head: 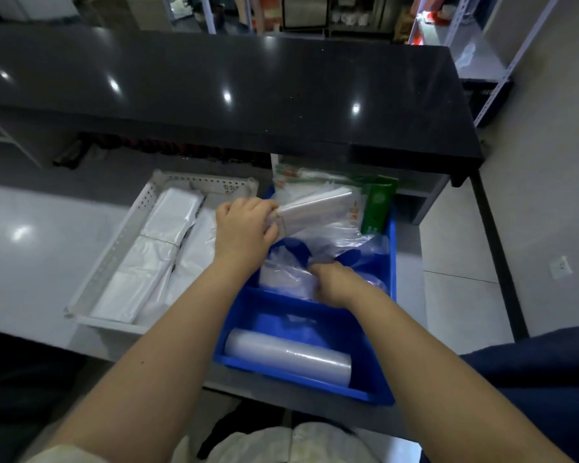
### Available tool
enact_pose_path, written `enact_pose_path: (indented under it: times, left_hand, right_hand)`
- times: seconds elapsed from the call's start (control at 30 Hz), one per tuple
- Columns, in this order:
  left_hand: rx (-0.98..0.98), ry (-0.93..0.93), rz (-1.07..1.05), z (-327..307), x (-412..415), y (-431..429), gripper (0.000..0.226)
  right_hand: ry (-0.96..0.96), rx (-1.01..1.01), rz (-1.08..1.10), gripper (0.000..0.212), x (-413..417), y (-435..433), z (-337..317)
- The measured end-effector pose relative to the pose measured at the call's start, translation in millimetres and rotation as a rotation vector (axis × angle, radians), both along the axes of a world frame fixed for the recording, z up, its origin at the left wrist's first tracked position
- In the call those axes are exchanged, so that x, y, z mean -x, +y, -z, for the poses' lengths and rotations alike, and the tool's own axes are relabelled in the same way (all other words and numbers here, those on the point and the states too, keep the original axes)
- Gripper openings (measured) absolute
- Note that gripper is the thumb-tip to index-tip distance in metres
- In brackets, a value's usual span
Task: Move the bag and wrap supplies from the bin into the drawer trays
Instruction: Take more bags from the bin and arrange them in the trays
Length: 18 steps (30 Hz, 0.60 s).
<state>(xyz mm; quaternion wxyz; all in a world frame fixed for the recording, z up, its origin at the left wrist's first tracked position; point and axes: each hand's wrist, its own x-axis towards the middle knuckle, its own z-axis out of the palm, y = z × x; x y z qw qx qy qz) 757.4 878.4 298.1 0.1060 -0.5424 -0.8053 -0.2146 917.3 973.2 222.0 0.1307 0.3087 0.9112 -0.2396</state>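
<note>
A blue bin (pixel 355 390) with a divider stands in front of me. My left hand (pixel 244 227) grips one end of a clear wrap roll (pixel 318 208), held tilted over the bin's far compartment. My right hand (pixel 331 284) is closed on crumpled clear plastic bags (pixel 281 272) in that same compartment. Another clear wrap roll (pixel 288 357) lies flat in the near compartment. A green box (pixel 378 205) and printed packets (pixel 298 177) lean at the bin's far end. Left of the bin, a white perforated tray (pixel 114 248) holds folded white bags (pixel 147 262).
A black glossy counter (pixel 214 88) overhangs the far side of the tray and bin. Grey tiled floor lies to the left and right. A metal shelf frame (pixel 482 61) stands at the upper right. A dark blue cloth (pixel 532 379) is at the right edge.
</note>
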Motion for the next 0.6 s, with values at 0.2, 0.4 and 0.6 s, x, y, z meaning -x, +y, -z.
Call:
enact_pose_path:
  times: [0.2,0.4,0.6]
  left_hand:
    - [-0.043,0.003,-0.022,-6.1,10.1,-18.1,0.027]
    - [0.025,-0.014,0.073,-20.8,24.2,-9.3,0.025]
    - [0.141,-0.097,0.219,-23.6,22.0,13.7,0.027]
  right_hand:
    - [0.202,-0.217,-0.093,0.025,-5.1,-16.5,-11.6]
    - [0.328,-0.462,-0.100,0.026,-14.6,-42.5,-41.3]
    - [0.387,-0.498,0.032,0.029,-41.1,-45.8,-77.8]
